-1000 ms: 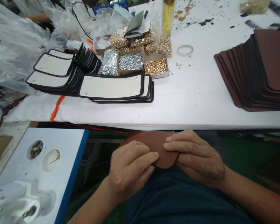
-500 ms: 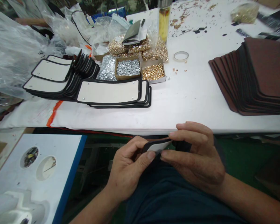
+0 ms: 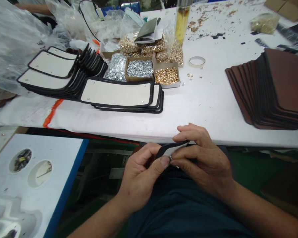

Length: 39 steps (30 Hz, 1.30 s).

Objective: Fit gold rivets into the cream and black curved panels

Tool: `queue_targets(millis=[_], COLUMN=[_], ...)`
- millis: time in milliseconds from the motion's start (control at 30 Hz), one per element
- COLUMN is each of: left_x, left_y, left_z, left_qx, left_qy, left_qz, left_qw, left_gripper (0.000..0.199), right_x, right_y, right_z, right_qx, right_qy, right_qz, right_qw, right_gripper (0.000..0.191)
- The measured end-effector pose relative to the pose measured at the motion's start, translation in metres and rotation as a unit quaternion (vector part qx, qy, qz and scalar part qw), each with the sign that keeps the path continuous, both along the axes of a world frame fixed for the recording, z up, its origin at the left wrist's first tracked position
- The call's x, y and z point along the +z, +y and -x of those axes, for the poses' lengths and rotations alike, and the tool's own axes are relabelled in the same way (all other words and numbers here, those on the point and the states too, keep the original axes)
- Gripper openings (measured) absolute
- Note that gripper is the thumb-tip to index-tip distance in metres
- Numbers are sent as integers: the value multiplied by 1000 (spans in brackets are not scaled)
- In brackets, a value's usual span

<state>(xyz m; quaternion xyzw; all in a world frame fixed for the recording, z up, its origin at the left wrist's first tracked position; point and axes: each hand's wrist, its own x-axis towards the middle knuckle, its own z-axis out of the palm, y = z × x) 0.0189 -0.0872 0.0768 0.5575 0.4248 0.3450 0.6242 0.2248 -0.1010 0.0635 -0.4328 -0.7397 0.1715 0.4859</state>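
Observation:
Above my lap, near the table's front edge, my left hand (image 3: 141, 178) grips the left end of a black-edged panel (image 3: 172, 148) with a pale inner face. The panel is tilted and seen nearly edge-on. My right hand (image 3: 203, 158) pinches at its lower edge, where a small shiny metal piece shows by the thumb tips; its upper fingers lie behind the panel's far end. Beyond the hands, similar pale panels (image 3: 116, 93) with small metal studs at their corners lie stacked on the table (image 3: 188, 112).
Open boxes of silver rings (image 3: 140, 68) and gold rings (image 3: 167, 76) stand behind the pale panels. Brown panels (image 3: 291, 82) are fanned at the right. A tape roll (image 3: 197, 61), a bottle (image 3: 182, 24) and plastic bags (image 3: 12, 43) lie further back. A white machine board (image 3: 67, 155) is at the left.
My right thumb and fingers have closed in toward my left thumb at the panel's lower edge, and a shiny metal piece now shows there. The whole view has shifted slightly.

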Motion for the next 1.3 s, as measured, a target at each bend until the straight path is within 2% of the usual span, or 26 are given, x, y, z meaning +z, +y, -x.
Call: queue_targets(millis=[167,367,567,667,733,867,967,1100,1200,1300], left_x=[7,7,4,0,-3,-5,-1,3,5,6], left_y=[1,-1,-3,-4,-5,-7,-8,-10,-11,-10], left_z=[-2,-5,-6,-5,-5,-5,-2,2,5,6], left_qx=[4,19,16,19,29,53,56,34,10,-1], left_qy=[43,41,69,78,83,85,85,93,110,112], left_qz=[-50,-83,-185,-238,-262,-316,-348,-373,-411,-451], left_qw=[998,996,980,968,961,944,932,922,905,886], left_gripper=[10,11,16,21,22,28,30,36,41,37], right_x=[1,2,1,-4,-6,-2,5,11,11,8], right_y=[0,0,-1,-1,0,2,2,-3,-8,-12], right_z=[-3,-6,-5,-5,-6,-6,-4,-2,-1,-1], right_qx=[14,12,12,-21,-25,38,46,38,37,38], right_qy=[-11,-47,-23,33,22,-43,-48,-57,-66,-70], right_qz=[20,16,40,48,44,-4,-11,-29,-41,-45], right_qw=[1000,999,999,998,998,998,998,997,996,996], right_gripper=[9,11,12,28,37,19,6,5,9,14])
